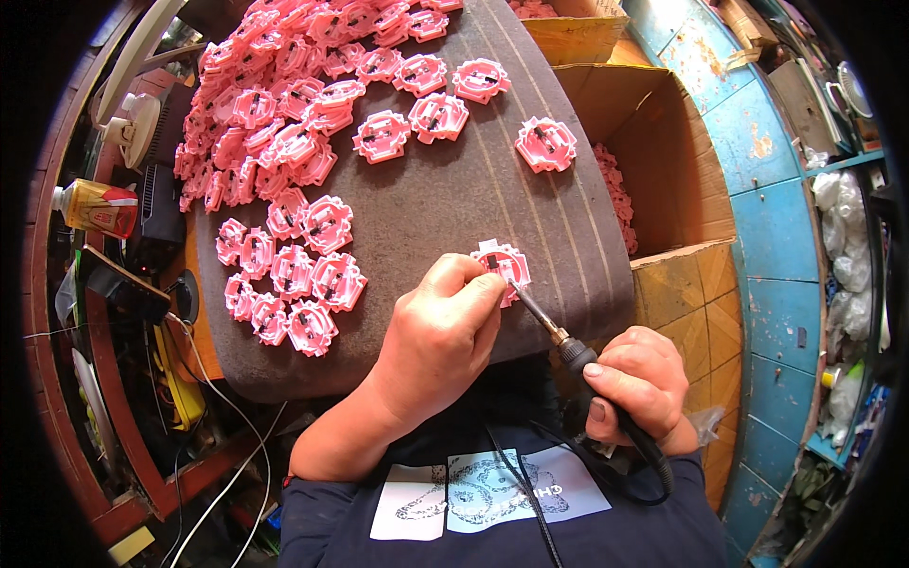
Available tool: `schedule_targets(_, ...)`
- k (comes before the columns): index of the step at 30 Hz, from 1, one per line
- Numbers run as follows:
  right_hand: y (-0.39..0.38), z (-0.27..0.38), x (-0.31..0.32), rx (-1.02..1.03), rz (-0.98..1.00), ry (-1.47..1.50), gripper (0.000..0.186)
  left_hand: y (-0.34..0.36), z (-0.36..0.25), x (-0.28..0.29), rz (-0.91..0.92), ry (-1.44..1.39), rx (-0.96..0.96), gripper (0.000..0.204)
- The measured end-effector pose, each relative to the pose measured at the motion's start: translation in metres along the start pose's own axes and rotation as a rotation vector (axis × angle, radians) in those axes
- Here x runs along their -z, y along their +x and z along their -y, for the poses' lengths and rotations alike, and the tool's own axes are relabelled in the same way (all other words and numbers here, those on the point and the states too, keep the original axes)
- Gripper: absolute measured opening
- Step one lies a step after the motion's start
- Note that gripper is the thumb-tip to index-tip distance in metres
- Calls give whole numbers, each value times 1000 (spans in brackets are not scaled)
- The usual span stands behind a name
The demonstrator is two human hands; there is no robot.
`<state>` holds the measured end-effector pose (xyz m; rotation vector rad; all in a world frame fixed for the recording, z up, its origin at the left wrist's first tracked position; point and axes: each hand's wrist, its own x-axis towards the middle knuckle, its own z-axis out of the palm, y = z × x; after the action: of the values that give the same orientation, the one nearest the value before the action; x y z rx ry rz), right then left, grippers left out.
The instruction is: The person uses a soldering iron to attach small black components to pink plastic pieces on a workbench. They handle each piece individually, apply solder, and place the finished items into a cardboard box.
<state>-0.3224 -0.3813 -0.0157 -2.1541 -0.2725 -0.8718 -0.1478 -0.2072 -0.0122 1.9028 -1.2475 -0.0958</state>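
Observation:
At the front edge of a grey mat, my left hand has its fingers closed on a pink plastic piece with a dark part in it. My right hand grips a black-handled soldering iron, its metal tip at the piece beside my left fingertips; the exact contact is hard to see. Pink pieces sit in a cluster left of my left hand, a large pile fills the mat's upper left, and a single piece lies apart on the upper right.
Open cardboard boxes with pink pieces stand right of the mat, beside blue tiles. A yellow bottle, dark devices and loose cables are at the left. Plastic bags lie along the far right.

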Motion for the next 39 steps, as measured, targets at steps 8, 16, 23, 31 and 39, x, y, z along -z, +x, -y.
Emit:
schedule_targets(8, 0, 1, -3, 10, -8, -40, 30, 1, 2, -1, -14, 8, -23, 16)
schedule_targets(16, 1, 2, -6, 60, 17, -73, 29, 1, 1, -1, -18, 4, -13, 14)
schedule_targets(23, -1, 1, -8, 111, 21, -118, 28, 0, 0, 1, 15, -10, 20, 19)
schedule_targets(31, -2, -1, 2, 28, -78, -73, 30, -1, 1, 0, -10, -5, 2, 18)
schedule_targets(39, 19, -9, 10, -18, -154, -139, 37, 2, 1, -1, 10, -12, 12, 18)
